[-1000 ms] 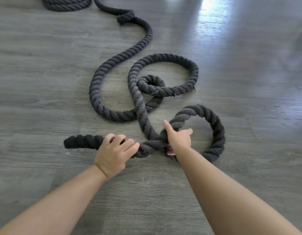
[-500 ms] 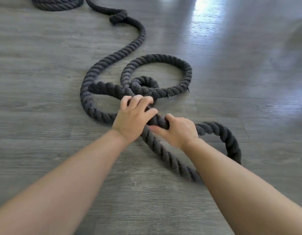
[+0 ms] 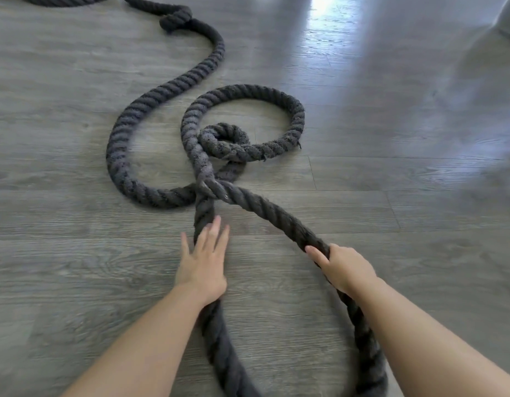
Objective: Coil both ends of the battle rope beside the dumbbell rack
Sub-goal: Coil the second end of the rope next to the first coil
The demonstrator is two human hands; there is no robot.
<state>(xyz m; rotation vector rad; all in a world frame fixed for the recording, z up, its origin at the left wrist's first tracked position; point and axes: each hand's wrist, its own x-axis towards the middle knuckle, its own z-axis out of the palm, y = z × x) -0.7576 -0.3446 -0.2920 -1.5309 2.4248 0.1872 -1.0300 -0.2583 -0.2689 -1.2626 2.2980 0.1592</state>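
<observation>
A thick dark battle rope (image 3: 167, 90) snakes over the grey wood floor from the top left towards me. In the middle it makes a loose spiral (image 3: 242, 118) with a small tight curl inside. Nearer me it forms a large loop whose two strands cross at the rope end (image 3: 212, 189). My left hand (image 3: 203, 262) lies flat, fingers spread, on the loop's left strand. My right hand (image 3: 344, 267) is closed around the loop's right strand. The loop's near part runs out of the bottom of the view.
A finished coil of the same rope (image 3: 61, 0) shows at the top left edge. A knot-like lump (image 3: 175, 20) sits in the rope beyond it. A pale object (image 3: 508, 21) stands at the top right. The floor (image 3: 391, 167) is glossy grey planks.
Both hands have pulled back towards me and apart. The small loop has widened into a large one. My left hand has let go of the rope and now lies flat on it.
</observation>
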